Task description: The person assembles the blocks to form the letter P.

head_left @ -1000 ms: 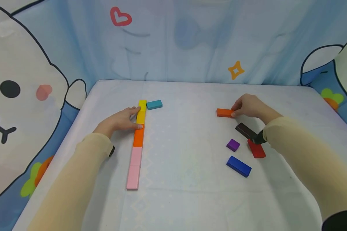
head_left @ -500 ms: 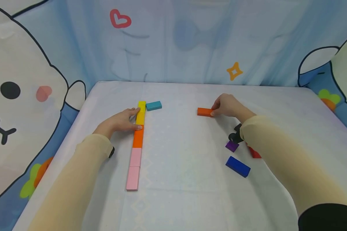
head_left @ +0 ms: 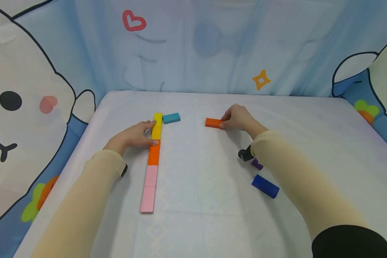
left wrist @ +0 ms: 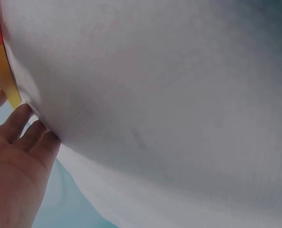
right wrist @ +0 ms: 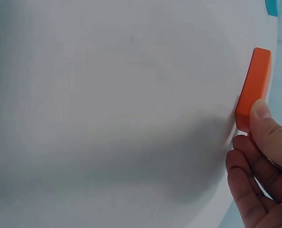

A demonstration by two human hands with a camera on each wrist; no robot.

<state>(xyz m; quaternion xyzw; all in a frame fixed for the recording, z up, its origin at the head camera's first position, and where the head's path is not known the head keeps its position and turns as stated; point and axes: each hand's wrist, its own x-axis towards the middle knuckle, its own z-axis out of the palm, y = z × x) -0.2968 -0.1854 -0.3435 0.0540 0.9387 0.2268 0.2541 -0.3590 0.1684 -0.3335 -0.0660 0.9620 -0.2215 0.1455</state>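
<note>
A straight row of blocks lies on the left side of the table in the head view: yellow blocks (head_left: 156,132) at the far end, an orange block (head_left: 153,154) in the middle, pink blocks (head_left: 148,199) nearest. My left hand (head_left: 133,135) rests against the row, thumb on its orange block and fingertips at the yellow ones. A teal block (head_left: 171,118) sits slantwise beside the far yellow end. Between thumb and fingers my right hand (head_left: 240,121) pinches another orange block (head_left: 213,123) by its right end; the right wrist view shows this orange block (right wrist: 256,85) up close.
On the right lie a blue block (head_left: 265,186) and a small purple block (head_left: 256,164), partly covered by the right wrist's black strap. The white-covered table (head_left: 193,222) ends at a blue patterned curtain (head_left: 193,46) behind.
My right hand has carried the orange block leftward across the table, toward the row. Its sleeve now hides the dark and red blocks. The left hand has stayed in place.
</note>
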